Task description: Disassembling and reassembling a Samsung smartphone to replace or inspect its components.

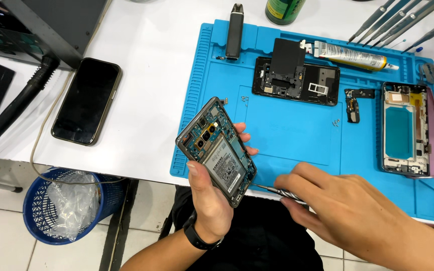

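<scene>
We held the opened phone (217,150) in our left hand (209,193), lifted above the near left corner of the blue work mat (297,135). Its back cover was off, so the battery, the camera modules and the green board faced up. Our left fingers were clamped around its frame, thumb on the near edge and fingertips curling over the far edge.

Our right hand (347,211) was closed around a thin metal screwdriver (277,191), pinched between thumb and fingers, with its tip pointing at the lower corner of the phone. We could not tell whether the tip touched it.

Farther out on the mat lay a black phone frame (297,80) with loose black parts on it, a small black component (353,105) beside it, and a second stripped phone body (405,130) on a purple cover near the right edge. A tube of glue (350,55) lay at the far side, with a row of metal tools (403,20) beyond it. Off the mat to the left, a dark phone (87,100) rested face up on the white table (146,75), and a blue waste basket (69,206) stood on the floor below.
</scene>
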